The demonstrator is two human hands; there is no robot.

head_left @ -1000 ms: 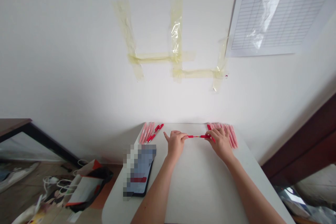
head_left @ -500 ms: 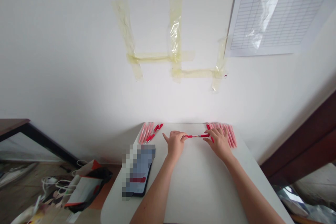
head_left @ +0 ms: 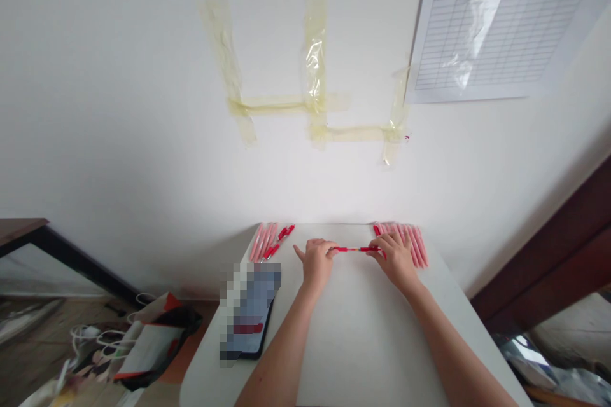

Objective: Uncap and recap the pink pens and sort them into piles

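Observation:
A slim red pen (head_left: 352, 249) with a paler middle lies level between my two hands, above or on the white table (head_left: 358, 324). At its left end, my left hand (head_left: 317, 262) is closed in a pinch, thumb and forefinger together. My right hand (head_left: 397, 259) pinches the right end, and its fingers hide part of that end. Just behind the right hand is a row of pale pink pen-like sticks (head_left: 418, 248), with a red pen (head_left: 377, 229) at its left side.
At the table's back left lie several pink sticks (head_left: 261, 243) beside red pens or pen parts (head_left: 277, 244). A phone (head_left: 255, 315), partly pixelated, rests on the left side. Behind the table rises a white wall with yellowish tape (head_left: 315, 63) and a printed sheet (head_left: 496, 38).
The fingers of my right hand have closed on the pen's right end, where they were apart before. My left hand keeps its pinch. The whole view has shifted slightly.

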